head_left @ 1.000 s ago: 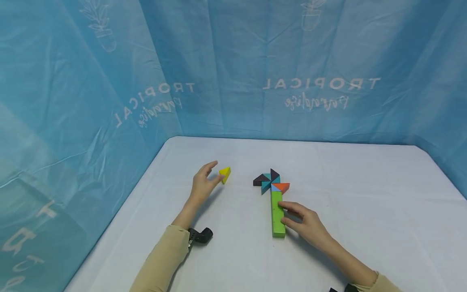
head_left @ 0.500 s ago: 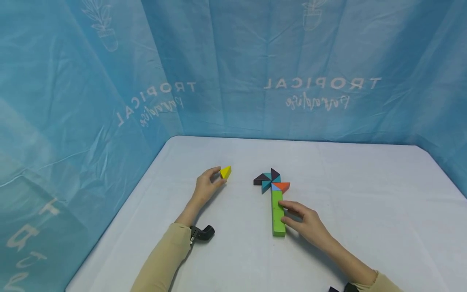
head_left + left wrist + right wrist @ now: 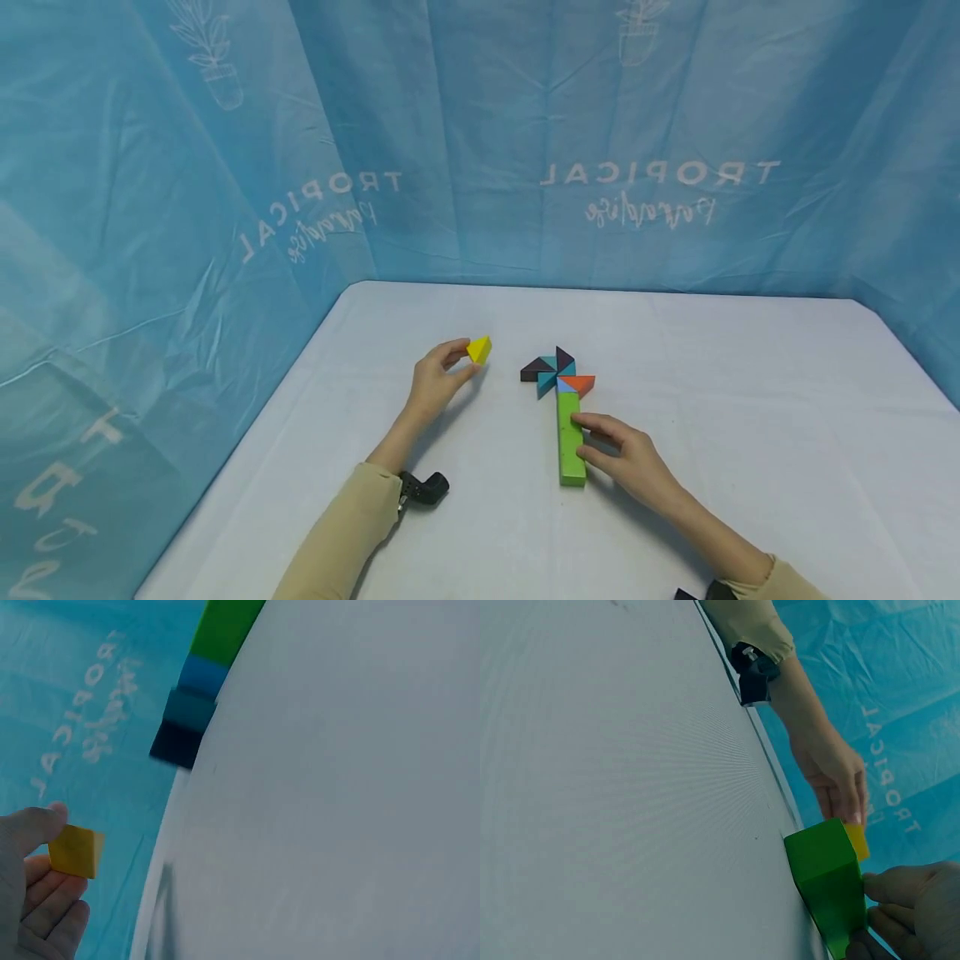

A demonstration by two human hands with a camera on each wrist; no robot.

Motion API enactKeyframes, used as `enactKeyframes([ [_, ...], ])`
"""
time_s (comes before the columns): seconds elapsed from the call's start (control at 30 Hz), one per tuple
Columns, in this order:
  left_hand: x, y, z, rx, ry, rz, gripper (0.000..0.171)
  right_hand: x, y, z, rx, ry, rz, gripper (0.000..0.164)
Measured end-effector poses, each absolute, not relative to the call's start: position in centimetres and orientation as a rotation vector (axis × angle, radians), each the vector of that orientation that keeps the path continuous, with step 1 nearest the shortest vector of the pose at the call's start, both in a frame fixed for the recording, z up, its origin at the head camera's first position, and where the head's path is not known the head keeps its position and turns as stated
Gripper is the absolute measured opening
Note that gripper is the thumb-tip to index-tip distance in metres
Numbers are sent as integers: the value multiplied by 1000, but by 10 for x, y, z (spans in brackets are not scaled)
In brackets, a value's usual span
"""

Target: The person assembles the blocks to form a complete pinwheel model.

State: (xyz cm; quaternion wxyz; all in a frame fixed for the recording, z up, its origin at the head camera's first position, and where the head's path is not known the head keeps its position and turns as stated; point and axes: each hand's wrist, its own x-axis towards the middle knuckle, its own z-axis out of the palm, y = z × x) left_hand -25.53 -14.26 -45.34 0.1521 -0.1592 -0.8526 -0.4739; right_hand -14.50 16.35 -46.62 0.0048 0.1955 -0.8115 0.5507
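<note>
Between its thumb and fingertips my left hand [image 3: 435, 383] pinches a yellow triangular block [image 3: 480, 349], raised over the table left of a pinwheel of blocks. The left wrist view shows the yellow block [image 3: 73, 851] side-on at the fingertips. My right hand [image 3: 628, 462] rests its fingertips and thumb against the right side of a long green block [image 3: 571, 446]. That green bar touches the pinwheel's near side. Flat on the table, the pinwheel has several triangular pieces: black [image 3: 537, 369], teal [image 3: 547, 382], light blue [image 3: 566, 386] and orange [image 3: 579, 383].
A white cloth [image 3: 750, 400] covers the table. Blue printed curtains [image 3: 480, 142] hang along the back and sides. A black wrist camera [image 3: 424, 488] is strapped at the left sleeve.
My left hand has closed its fingers on the yellow block, picked it up and moved it right, toward the pinwheel. The right hand and the other blocks have stayed put.
</note>
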Motion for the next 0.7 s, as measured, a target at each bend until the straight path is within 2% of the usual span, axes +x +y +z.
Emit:
enactKeyframes([
  [0.33,-222,-94,-442,-712,-2458,-1453,46,-144,163,-465,595,-2555,1714,44],
  [0.7,-203,-77,-450,-878,-2511,-1377,44,-145,164,-465,600,-2579,1683,45],
])
